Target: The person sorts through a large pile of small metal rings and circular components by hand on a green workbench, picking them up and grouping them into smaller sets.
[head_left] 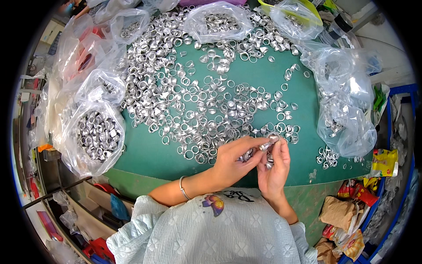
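Over the near edge of the green table (145, 156) my two hands meet, close together. My left hand (239, 154) is closed on silver rings (265, 146), pinching one between thumb and fingertips; more rings show under its curled fingers. My right hand (277, 163) has its fingertips on a ring (274, 138) at the top, with further rings against its palm side. Just beyond my hands spreads a wide heap of loose silver rings (206, 105), some lying flat, others on edge. How many rings each hand holds is hidden by the fingers.
Clear plastic bags of rings stand around the table: one bag (70, 145) at the left, another (193, 26) at the far side, others (351, 101) at the right. A small ring pile (327, 157) lies near the right edge. Snack packets (384, 162) and a blue rack (389, 193) stand beyond.
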The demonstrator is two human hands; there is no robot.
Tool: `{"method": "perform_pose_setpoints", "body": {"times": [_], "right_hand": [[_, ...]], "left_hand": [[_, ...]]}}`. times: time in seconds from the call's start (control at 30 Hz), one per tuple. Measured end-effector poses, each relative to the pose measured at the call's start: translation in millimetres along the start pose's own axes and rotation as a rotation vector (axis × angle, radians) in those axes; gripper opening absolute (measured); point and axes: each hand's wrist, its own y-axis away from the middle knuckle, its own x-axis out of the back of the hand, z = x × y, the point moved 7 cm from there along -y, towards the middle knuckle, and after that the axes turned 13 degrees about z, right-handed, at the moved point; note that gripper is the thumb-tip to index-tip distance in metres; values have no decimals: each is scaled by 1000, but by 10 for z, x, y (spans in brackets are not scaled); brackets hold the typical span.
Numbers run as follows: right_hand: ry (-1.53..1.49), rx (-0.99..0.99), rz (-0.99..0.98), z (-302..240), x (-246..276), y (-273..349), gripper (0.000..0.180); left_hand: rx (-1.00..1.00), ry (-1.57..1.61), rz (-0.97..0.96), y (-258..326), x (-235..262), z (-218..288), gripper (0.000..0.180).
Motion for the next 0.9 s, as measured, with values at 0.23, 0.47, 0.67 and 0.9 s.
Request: {"method": "perform_pose_setpoints", "body": {"times": [0.23, 0.47, 0.67, 0.9], "right_hand": [[-311, -102, -89, -212, 24, -163, 19], [-77, -165, -215, -272, 251, -469, 10], [1124, 689, -236, -398, -46, -798, 36], [1673, 1053, -54, -274, -484, -883, 18]], "left_hand": [[-69, -84, -21, 2, 38, 21, 28], [855, 768, -144, 93, 28, -573, 19], [865, 1005, -149, 96, 55, -616, 14], [966, 828, -171, 164, -16, -689, 22]]}}
